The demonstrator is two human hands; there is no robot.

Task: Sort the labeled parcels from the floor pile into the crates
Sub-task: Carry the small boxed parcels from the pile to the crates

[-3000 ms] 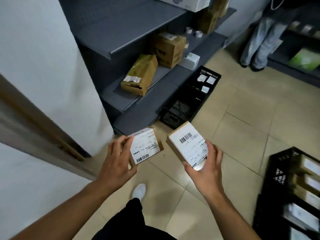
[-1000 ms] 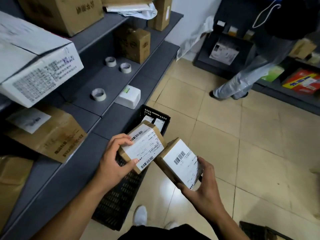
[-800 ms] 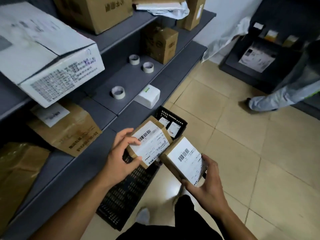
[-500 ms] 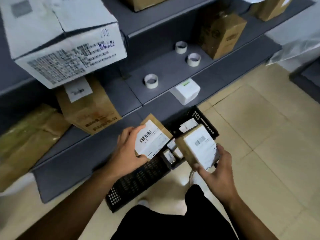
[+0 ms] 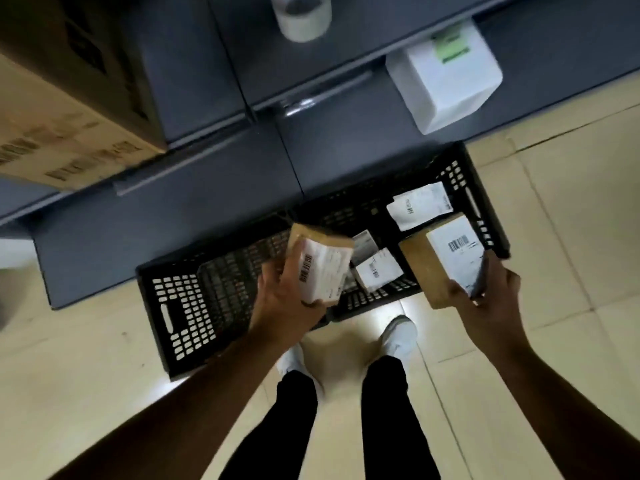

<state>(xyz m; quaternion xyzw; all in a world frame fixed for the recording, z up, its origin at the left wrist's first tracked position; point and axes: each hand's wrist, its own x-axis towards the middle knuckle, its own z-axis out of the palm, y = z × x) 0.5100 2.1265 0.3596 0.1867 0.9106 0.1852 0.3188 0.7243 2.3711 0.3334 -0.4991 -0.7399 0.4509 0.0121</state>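
I stand over a long black plastic crate [image 5: 180, 306] on the floor against the bottom shelf. My left hand [image 5: 280, 306] grips a small brown labeled parcel [image 5: 320, 266] above the crate's middle. My right hand [image 5: 491, 299] holds a second brown labeled parcel [image 5: 443, 261] over the crate's right part, near its front rim. Inside the crate's right half lie a white labeled packet [image 5: 420, 206] and two smaller labeled parcels [image 5: 377, 271]. The left half shows only bare mesh.
Grey metal shelving [image 5: 214, 188] runs behind the crate. On it sit a large cardboard box [image 5: 59, 109] at left, a tape roll [image 5: 301, 15] and a white box with a green label [image 5: 450, 81]. My shoes [image 5: 398, 336] stand on tan floor tiles [image 5: 554, 202] in front of the crate.
I have walked up to the crate and tilted my view straight down. Both hands have lowered their parcels from chest height to just above the crate.
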